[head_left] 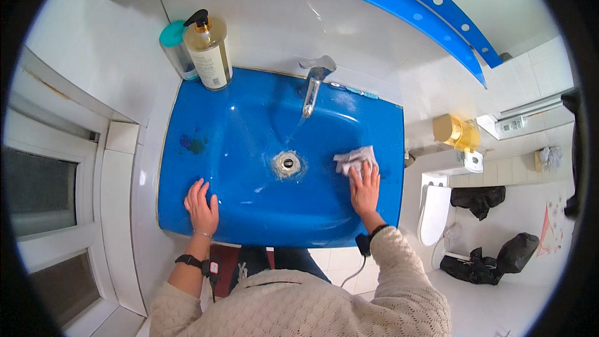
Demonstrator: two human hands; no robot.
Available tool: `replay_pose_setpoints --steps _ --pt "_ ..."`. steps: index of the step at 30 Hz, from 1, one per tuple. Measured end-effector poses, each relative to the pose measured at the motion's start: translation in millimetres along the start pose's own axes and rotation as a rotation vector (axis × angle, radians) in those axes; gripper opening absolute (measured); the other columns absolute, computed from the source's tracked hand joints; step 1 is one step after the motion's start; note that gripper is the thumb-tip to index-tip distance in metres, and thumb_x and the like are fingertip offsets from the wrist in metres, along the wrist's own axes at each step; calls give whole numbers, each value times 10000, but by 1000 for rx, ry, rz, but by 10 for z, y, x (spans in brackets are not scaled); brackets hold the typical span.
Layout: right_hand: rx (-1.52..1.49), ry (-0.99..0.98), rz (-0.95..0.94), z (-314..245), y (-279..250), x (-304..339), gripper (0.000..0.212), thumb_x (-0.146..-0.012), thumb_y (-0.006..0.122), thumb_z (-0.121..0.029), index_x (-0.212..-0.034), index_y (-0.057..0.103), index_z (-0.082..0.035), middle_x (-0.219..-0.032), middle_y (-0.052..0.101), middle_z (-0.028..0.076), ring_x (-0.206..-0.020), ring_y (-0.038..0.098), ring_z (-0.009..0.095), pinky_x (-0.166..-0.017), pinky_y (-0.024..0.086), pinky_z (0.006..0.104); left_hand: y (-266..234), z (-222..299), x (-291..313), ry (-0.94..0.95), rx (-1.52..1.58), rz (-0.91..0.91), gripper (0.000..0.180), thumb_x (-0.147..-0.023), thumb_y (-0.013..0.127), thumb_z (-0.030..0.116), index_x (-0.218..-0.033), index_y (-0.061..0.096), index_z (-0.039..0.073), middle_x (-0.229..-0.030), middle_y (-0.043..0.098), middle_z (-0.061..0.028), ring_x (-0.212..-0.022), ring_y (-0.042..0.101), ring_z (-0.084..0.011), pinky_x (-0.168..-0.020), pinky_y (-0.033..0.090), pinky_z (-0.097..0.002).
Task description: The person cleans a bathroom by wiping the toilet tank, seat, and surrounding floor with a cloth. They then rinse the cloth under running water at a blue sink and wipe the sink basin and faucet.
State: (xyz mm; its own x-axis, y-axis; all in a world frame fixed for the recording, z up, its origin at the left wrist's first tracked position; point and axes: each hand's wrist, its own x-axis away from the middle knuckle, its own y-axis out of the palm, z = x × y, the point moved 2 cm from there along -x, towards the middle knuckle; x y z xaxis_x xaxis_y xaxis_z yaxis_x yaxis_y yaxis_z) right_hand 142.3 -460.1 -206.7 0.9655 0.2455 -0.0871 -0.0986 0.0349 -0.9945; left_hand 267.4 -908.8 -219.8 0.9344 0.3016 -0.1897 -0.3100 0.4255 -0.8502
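Note:
My right hand [365, 190] presses a crumpled pale cloth [354, 159] against the right inner slope of the blue sink [187, 209], its fingers laid over the cloth's near side. My left hand [202, 208] rests on the sink's left front rim, fingers extended and nothing in them. A dark green-black smudge [194, 143] marks the left rim beyond that hand. At the basin's middle sits the metal drain [287, 163], and the chrome faucet [314, 87] rises behind it. A thin streak, perhaps water, shows under the spout.
On the back left corner stand a pump bottle [212, 59] and a clear container with a teal lid [173, 34]. A toothbrush [354, 90] lies behind the faucet. A blue shelf [405, 6] curves above. At the right are a toilet [435, 212] and black bags [477, 268].

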Motion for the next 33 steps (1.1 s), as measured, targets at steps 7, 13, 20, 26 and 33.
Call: replay_pose_setpoints --steps 7,13,20,26,33 --pt "-56 -233 141 73 178 -1474 425 -959 512 -266 -1380 459 -245 -1512 308 108 -1383 271 393 -1120 252 492 -3 29 -26 11 -44 -11 392 -926 522 267 -1251 507 50 -1365 467 -121 -1275 406 -321 -1057 253 -481" --pt "-105 -517 126 -583 505 -1689 499 -898 556 -193 -1383 449 -241 -1496 344 97 -1350 333 397 -1110 284 487 3 38 -39 2 -76 -32 406 -911 540 270 -1255 506 57 -1367 459 -112 -1274 408 -310 -1053 256 -480" --pt "-426 -638 220 -2183 386 -2048 481 -915 551 -213 -1384 439 -209 -1477 362 105 -1332 349 384 -1100 309 472 -4 63 -49 -11 -87 -42 400 -914 546 275 -1261 510 80 -1364 463 -101 -1270 410 -295 -1052 256 -470" --pt "-642 -414 110 -2894 399 -1855 467 -979 472 -225 -1431 373 -153 -1525 255 156 -1357 279 433 -1119 258 492 -53 45 -41 -47 -45 -49 402 -900 566 260 -1255 519 77 -1353 475 -112 -1273 410 -295 -1047 261 -465" --pt "-869 -466 -35 -3372 318 -1286 470 -1008 392 -225 -1463 320 -134 -1538 96 266 -1366 181 522 -1128 203 524 -95 100 -62 -24 -33 -6 424 -915 538 279 -1284 498 74 -1411 412 -124 -1303 379 -313 -1060 243 -480"
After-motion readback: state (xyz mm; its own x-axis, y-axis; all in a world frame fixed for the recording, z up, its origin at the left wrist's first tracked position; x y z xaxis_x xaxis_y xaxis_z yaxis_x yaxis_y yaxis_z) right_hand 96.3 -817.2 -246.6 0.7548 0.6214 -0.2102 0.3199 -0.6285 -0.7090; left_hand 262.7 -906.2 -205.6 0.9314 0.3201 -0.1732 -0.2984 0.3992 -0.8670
